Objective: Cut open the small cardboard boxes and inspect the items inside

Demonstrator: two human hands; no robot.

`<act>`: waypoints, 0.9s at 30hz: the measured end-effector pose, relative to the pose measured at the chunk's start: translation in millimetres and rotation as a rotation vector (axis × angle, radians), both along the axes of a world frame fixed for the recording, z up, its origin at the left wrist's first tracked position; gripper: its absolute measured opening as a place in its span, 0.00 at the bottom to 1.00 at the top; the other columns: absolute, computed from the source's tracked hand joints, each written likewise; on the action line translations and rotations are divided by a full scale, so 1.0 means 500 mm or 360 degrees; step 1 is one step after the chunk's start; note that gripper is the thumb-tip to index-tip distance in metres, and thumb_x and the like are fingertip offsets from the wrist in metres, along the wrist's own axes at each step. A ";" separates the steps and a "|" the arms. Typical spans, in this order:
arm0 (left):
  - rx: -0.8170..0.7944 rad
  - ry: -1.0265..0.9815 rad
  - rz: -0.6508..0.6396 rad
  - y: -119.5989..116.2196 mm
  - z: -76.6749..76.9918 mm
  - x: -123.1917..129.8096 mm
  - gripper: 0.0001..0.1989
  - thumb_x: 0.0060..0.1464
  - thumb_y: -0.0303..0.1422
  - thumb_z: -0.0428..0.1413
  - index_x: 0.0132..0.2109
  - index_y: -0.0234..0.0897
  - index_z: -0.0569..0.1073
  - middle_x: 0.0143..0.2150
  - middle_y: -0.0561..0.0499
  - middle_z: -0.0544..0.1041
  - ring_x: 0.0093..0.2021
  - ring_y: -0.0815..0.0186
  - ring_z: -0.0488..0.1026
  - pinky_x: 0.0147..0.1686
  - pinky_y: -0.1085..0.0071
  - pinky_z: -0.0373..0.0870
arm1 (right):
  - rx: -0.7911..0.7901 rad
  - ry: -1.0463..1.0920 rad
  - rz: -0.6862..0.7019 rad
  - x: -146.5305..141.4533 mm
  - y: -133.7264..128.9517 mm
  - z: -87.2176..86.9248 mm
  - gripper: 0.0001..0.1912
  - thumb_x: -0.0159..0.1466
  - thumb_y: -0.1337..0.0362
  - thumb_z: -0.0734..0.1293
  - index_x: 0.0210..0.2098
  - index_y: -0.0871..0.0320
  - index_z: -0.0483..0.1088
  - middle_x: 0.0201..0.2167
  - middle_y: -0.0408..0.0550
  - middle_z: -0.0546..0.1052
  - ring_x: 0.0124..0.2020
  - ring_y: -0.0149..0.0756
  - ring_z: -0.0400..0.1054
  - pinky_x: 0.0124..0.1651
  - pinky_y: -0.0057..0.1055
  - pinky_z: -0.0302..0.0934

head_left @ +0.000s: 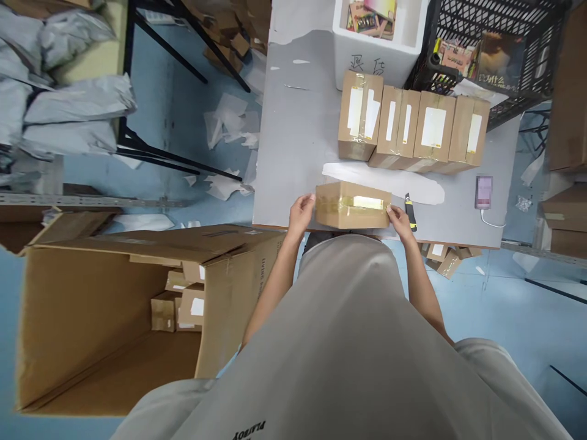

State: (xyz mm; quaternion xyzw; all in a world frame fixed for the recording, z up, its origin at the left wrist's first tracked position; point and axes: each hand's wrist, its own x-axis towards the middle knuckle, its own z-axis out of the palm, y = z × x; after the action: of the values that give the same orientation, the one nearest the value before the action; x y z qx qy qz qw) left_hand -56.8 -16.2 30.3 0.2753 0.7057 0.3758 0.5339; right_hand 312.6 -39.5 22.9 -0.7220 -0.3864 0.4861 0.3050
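Observation:
A taped cardboard box [328,206] lies lengthwise at the near edge of the grey table [293,140], with a white label on its top. My left hand [301,214] touches its left end with the fingertips. At the right end, my right hand [400,221] pinches the box's edge between thumb and fingers. A black and yellow utility knife [409,212] lies just right of the box, close to my right hand. Beyond the box is a long strip of white paper [413,186].
Several labelled boxes [394,128] stand in a row farther back. Behind them are a white bin [342,58] and a black crate [534,91]. A phone [483,192] with a cable lies at the right. A large open carton [92,318] holding small boxes stands at the lower left.

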 end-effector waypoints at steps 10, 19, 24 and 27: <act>0.0118 -0.0168 -0.0406 -0.014 0.019 0.097 0.29 0.61 0.63 0.64 0.45 0.39 0.82 0.51 0.43 0.88 0.57 0.49 0.82 0.57 0.59 0.79 | 0.0342 -0.0338 0.0066 -0.091 -0.025 0.156 0.38 0.71 0.28 0.67 0.56 0.56 0.83 0.61 0.64 0.86 0.59 0.55 0.82 0.60 0.52 0.81; 0.0249 -0.0003 -0.0248 -0.010 0.089 0.051 0.30 0.60 0.59 0.69 0.54 0.39 0.82 0.58 0.42 0.88 0.54 0.53 0.84 0.55 0.61 0.80 | 0.0272 -0.0047 0.0206 -0.146 0.004 0.175 0.45 0.69 0.21 0.65 0.57 0.55 0.84 0.62 0.62 0.86 0.62 0.57 0.82 0.61 0.51 0.81; 0.0185 0.0253 -0.0289 -0.013 0.092 0.017 0.25 0.61 0.52 0.71 0.55 0.39 0.82 0.58 0.41 0.87 0.51 0.54 0.84 0.54 0.60 0.79 | 0.0090 0.0133 0.0419 -0.171 0.027 0.128 0.41 0.63 0.24 0.75 0.55 0.52 0.83 0.61 0.60 0.86 0.61 0.60 0.83 0.63 0.52 0.79; 0.0180 0.0239 -0.0262 -0.016 0.083 0.016 0.24 0.62 0.51 0.69 0.55 0.39 0.81 0.59 0.41 0.87 0.51 0.54 0.84 0.56 0.60 0.78 | 0.0085 0.0139 0.0396 -0.178 0.035 0.105 0.42 0.62 0.23 0.74 0.56 0.51 0.80 0.64 0.59 0.85 0.60 0.56 0.83 0.60 0.48 0.80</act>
State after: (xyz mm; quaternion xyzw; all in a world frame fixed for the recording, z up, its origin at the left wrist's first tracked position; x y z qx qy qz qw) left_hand -49.1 -24.1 72.0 0.3894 0.6963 0.3482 0.4922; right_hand 223.5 -22.0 75.3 -0.6382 -0.4723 0.5407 0.2780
